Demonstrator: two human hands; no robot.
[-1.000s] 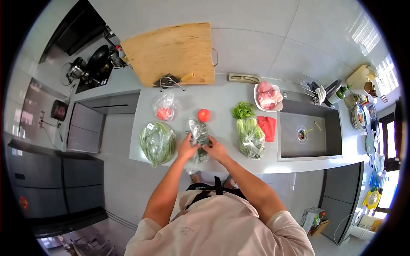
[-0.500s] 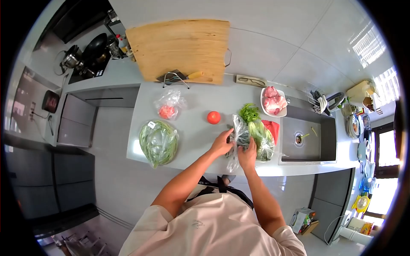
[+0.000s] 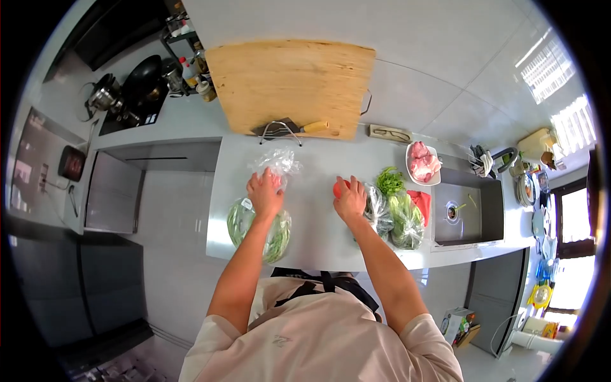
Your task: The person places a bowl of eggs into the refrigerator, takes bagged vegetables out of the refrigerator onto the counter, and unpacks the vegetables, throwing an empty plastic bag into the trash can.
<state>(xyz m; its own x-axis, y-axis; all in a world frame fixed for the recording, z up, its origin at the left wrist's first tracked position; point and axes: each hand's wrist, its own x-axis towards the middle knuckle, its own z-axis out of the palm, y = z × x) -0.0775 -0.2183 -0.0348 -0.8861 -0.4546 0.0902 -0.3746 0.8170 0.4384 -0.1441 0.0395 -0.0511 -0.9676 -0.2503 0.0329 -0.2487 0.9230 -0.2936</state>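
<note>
My left hand (image 3: 266, 194) lies over a clear plastic bag (image 3: 278, 162) with a red, tomato-like thing in it, its fingers curled onto the bag. Under my right hand (image 3: 351, 201) is a tomato (image 3: 339, 188), partly covered by the curled fingers. A bag of long green vegetables (image 3: 277, 239) rests just below my left hand. Close to the right of my right hand sit a knotted clear bag of dark contents (image 3: 378, 213), a bunch of green herbs (image 3: 389, 181) and a bagged leafy green vegetable (image 3: 406, 221).
A large wooden board (image 3: 289, 86) leans on the wall behind a rack with a yellow-handled cleaver (image 3: 314, 127). Raw meat (image 3: 423, 163) fills a white bowl beside the sink (image 3: 455, 236). A red cloth-like item (image 3: 421, 202) lies by the greens. A wok (image 3: 141, 79) stands far left.
Both hands have let go of the knotted bag beside the greens. My left hand has moved left onto the bag with the red thing; my right hand has moved onto the tomato.
</note>
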